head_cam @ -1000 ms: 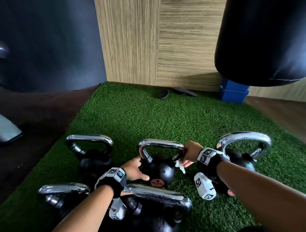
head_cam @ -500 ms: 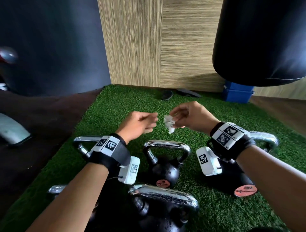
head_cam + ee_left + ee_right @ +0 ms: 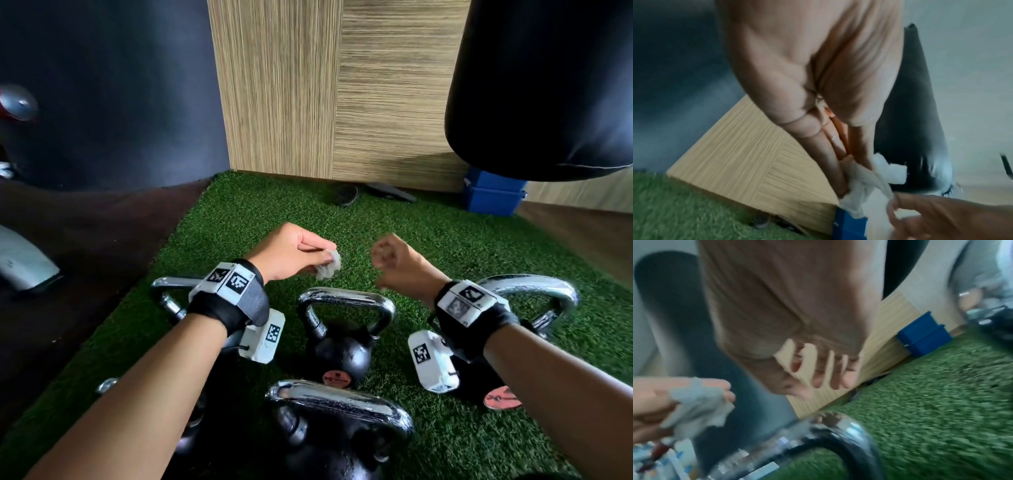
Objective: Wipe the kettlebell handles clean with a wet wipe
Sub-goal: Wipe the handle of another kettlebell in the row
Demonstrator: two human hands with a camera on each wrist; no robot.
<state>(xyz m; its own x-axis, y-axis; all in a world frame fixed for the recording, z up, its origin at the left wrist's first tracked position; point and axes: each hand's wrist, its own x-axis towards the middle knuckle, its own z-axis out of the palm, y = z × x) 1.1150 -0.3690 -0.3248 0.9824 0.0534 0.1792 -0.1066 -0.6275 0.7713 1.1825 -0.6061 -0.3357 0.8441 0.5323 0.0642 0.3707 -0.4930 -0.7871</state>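
At the far left of the head view a dark floor [image 3: 68, 246] borders the green turf [image 3: 239, 219], where chrome-handled black kettlebells stand: one at the left [image 3: 168, 291] largely hidden behind the left wrist, a nearer one [image 3: 106, 385] showing only a sliver of handle under the left forearm, a small one in the middle [image 3: 337, 346] with its handle upright, and a large one [image 3: 342, 407] closest to the camera. The left hand [image 3: 291, 251] is raised above the middle kettlebell, its fingertips [image 3: 840, 186] pinching a crumpled white wet wipe [image 3: 329, 267], which hangs in the air clear of every handle. Just to its right, apart from it in the head view, the right hand [image 3: 400, 265] is blurred; the right wrist view shows its fingers [image 3: 830, 371] spread and holding nothing, with the wipe off at that picture's left. Behind the right wrist stands another kettlebell [image 3: 531, 294]. Farther back, a wood-grain wall [image 3: 308, 85] meets the turf, a blue box [image 3: 493, 195] sits at its foot, and a black punching bag [image 3: 548, 85] hangs at upper right.
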